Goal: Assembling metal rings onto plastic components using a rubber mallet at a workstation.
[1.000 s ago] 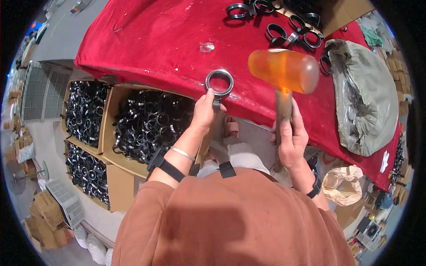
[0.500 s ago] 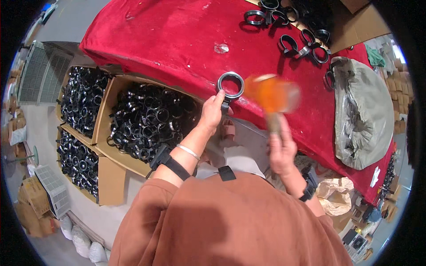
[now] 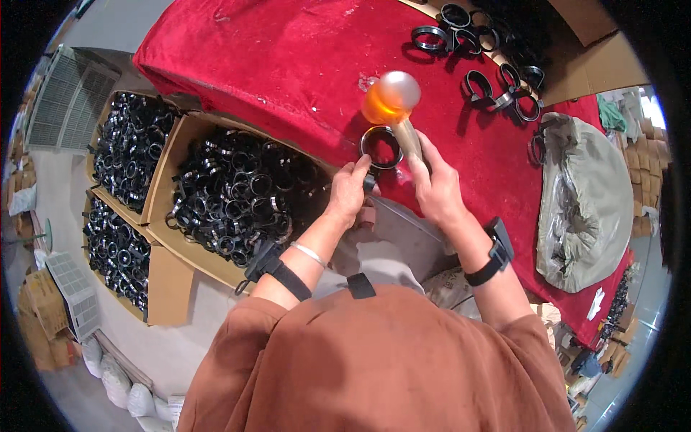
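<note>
My left hand (image 3: pixel 349 193) grips a black and silver ring clamp (image 3: pixel 394 157) by its lower left side, at the near edge of the red-covered table (image 3: pixel 273 65). The clamp's dark tab points back toward me, partly hidden by my fingers. In my right hand (image 3: pixel 437 186) is a mallet (image 3: pixel 410 140) with a pale handle. Its orange and silvery head (image 3: pixel 389 97) is raised just beyond the ring, and the handle passes close by the ring's right side. Whether the mallet touches the clamp I cannot tell.
Open cartons full of similar clamps (image 3: pixel 237 194) stand on the floor to the left. More ring clamps (image 3: pixel 497 90) lie at the table's far right, by a cardboard box (image 3: pixel 612 65). A grey plastic bag (image 3: pixel 586 209) rests on the right side.
The mallet has swung left and away from me, from right of the ring to over its far side. My left hand keeps the clamp in nearly the same place.
</note>
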The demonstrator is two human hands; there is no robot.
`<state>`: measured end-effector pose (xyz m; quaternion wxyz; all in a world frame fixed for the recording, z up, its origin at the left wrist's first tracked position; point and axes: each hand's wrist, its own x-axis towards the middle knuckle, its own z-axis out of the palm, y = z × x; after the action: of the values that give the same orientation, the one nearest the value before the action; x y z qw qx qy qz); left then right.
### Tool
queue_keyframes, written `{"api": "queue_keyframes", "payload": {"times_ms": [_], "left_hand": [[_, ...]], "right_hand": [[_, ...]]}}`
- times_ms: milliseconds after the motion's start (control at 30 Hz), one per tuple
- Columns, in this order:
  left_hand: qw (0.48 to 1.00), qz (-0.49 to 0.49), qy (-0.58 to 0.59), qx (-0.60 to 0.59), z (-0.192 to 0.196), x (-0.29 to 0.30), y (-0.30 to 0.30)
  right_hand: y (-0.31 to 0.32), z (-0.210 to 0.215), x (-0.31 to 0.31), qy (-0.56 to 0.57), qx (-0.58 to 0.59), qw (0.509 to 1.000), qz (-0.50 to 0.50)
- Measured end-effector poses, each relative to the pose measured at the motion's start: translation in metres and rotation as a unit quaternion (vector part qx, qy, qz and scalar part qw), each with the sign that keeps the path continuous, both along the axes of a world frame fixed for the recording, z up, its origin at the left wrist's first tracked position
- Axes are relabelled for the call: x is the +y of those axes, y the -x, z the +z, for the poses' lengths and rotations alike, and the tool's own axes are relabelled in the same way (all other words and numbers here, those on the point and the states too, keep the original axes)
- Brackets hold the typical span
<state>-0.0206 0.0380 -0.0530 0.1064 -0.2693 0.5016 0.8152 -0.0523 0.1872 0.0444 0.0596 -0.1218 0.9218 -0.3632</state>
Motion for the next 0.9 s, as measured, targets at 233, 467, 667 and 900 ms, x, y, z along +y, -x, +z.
{"api": "queue_keyframes", "payload": {"times_ms": [233,467,667,900], "left_hand": [[0.999,0.011,-0.027,-0.030,-0.002,-0.007,0.000],[0.999,-0.020,0.022,-0.017,0.003,-0.024,-0.015],[0.950,-0.059,0.303,-0.043,-0.011,-0.167,-0.083],[0.729,-0.109,0.603,0.304,0.088,-0.035,0.066]], "right_hand": [[-0.009,0.028,-0.009,0.174,-0.044,0.981,-0.068],[-0.015,-0.006,0.026,0.138,-0.148,0.977,-0.072],[-0.056,0.022,0.097,0.187,-0.158,0.953,-0.177],[-0.071,0.007,0.129,0.329,-0.162,0.883,-0.294]]}}
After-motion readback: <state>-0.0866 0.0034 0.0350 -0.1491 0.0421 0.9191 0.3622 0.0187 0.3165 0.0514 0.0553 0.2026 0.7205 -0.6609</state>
